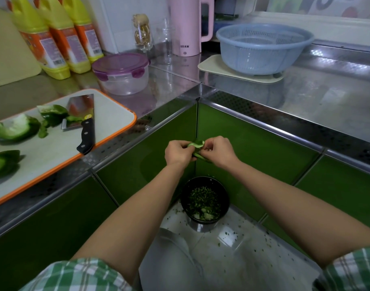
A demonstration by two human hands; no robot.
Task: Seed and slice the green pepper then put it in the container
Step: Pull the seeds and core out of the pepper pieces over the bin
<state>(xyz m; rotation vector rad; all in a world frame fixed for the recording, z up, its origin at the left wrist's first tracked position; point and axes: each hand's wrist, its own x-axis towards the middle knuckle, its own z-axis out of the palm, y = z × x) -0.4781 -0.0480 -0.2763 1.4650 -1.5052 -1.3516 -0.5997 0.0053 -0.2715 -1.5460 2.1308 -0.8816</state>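
Note:
My left hand and my right hand both grip one green pepper piece, held in the air above a black bin on the floor. Green scraps and seeds lie inside the bin. On the orange-rimmed cutting board at the left lie three other green pepper pieces, beside a cleaver with a black handle. A clear container with a purple lid stands behind the board, lid on.
A blue colander sits on a cream mat at the back right. A pink kettle, glass jars and yellow bottles line the back wall. The steel counter forms a corner over green cabinet doors. Scraps dot the floor tiles.

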